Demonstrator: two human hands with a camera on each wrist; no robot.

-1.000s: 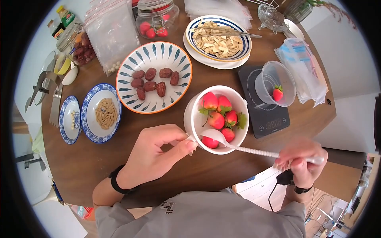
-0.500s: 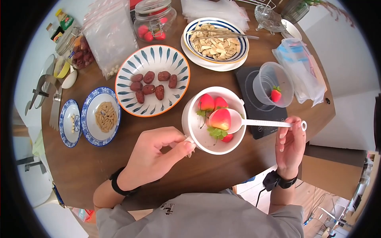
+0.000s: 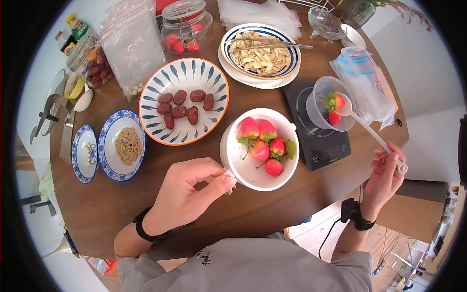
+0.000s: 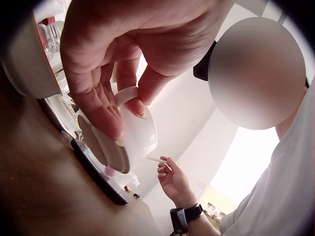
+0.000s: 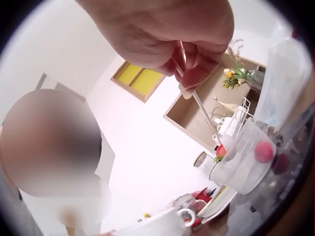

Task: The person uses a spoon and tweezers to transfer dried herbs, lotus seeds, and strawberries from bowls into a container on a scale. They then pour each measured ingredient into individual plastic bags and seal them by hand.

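My left hand (image 3: 192, 187) pinches the small handle of a white cup (image 3: 228, 155), tilted a little, with several strawberries (image 3: 259, 151) inside. In the left wrist view thumb and fingers close round the handle of the cup (image 4: 142, 135). My right hand (image 3: 384, 175) holds a white long-handled spoon (image 3: 372, 132) near the ring at its end. The spoon's bowl is over a clear plastic tub (image 3: 314, 108), with a strawberry (image 3: 339, 101) at it. Another strawberry (image 3: 334, 118) lies in the tub, which stands on a black kitchen scale (image 3: 323, 148).
Left of the cup stand a plate (image 3: 214, 117) of red dates and two blue-rimmed dishes (image 3: 109, 168). Farther back are a bowl (image 3: 228, 63) of dried slices with tongs across it, a jar (image 3: 206, 29) of strawberries and plastic bags (image 3: 129, 53). More bags (image 3: 374, 92) lie right of the tub.
The spoon dipped into the cup, lifted a strawberry and moved right to the tub with my right hand. My left hand stays at the cup's handle.
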